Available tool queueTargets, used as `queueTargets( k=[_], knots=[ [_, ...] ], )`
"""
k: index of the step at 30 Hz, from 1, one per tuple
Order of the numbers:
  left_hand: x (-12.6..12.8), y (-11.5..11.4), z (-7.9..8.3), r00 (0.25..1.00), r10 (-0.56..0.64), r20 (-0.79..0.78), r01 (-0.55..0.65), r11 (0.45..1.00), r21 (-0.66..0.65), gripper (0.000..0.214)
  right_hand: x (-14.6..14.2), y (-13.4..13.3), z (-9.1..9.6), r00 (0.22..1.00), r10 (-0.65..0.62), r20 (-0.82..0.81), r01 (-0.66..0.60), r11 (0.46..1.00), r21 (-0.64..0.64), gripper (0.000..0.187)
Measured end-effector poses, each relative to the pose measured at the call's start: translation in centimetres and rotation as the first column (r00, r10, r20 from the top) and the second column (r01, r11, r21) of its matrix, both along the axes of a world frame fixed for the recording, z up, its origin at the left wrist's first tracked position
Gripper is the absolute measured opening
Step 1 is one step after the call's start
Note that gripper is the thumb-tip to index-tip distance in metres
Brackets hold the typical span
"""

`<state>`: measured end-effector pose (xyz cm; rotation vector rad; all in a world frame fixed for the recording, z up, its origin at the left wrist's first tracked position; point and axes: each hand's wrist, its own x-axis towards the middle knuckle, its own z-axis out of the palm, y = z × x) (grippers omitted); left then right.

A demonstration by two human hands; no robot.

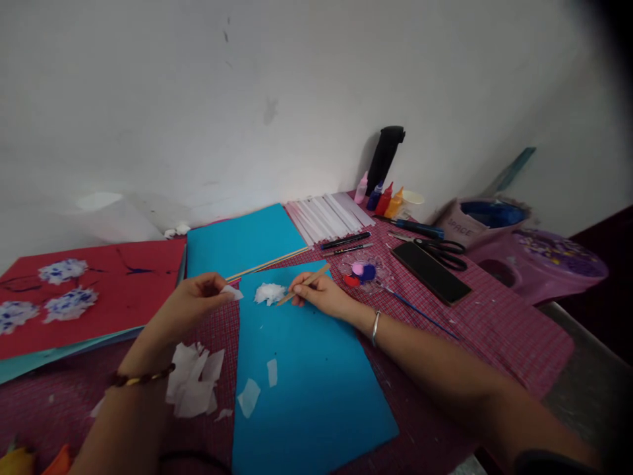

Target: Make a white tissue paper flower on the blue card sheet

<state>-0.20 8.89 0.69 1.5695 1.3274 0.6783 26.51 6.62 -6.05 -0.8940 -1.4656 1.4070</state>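
My left hand (205, 295) pinches a small piece of white tissue paper (232, 292) at the left edge of a blue sheet of paper (306, 389). In my right hand (316, 292) is a flat wooden stick (316, 274), slanted with its lower end down at the sheet. Just left of that end, a ruffled clump of white tissue (270, 293) sits on the blue sheet. Two loose tissue scraps (248, 398) lie lower on the same sheet. A pile of torn white tissue pieces (195, 379) rests on the checked cloth beside my left forearm.
Behind lie a second blue sheet (242, 237), white paper strips (329, 218) and pens (346, 241). To the right are a paint palette (366, 270), a phone (430, 272), scissors (442, 251), paint bottles (384, 199) and a pink stool (534, 264). Red artwork (123, 290) lies left.
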Motion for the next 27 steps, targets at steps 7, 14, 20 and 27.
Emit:
queueTargets(
  k=[7, 14, 20, 27],
  knots=[
    [0.1, 0.9, -2.9, 1.000, -0.016, 0.005, 0.015, 0.999, 0.040, 0.024, -0.8, -0.9, -0.6, 0.994, 0.040, 0.102, -0.052, 0.992, 0.119, 0.017],
    [-0.5, 1.5, -3.2, 0.986, -0.113, -0.122, 0.124, 0.988, 0.087, 0.024, -0.8, -0.6, -0.6, 0.994, -0.056, 0.089, 0.044, 0.991, 0.127, 0.017],
    [-0.3, 1.7, -3.2, 0.968, -0.129, -0.215, 0.159, 0.979, 0.126, 0.023, -0.9, -0.2, -1.0, 0.985, -0.147, 0.096, 0.138, 0.986, 0.088, 0.018],
    [-0.4, 1.8, -4.2, 0.986, -0.149, -0.078, 0.154, 0.986, 0.058, 0.027, -0.8, -0.8, -0.4, 0.995, -0.071, 0.064, 0.067, 0.996, 0.065, 0.017]
  ],
)
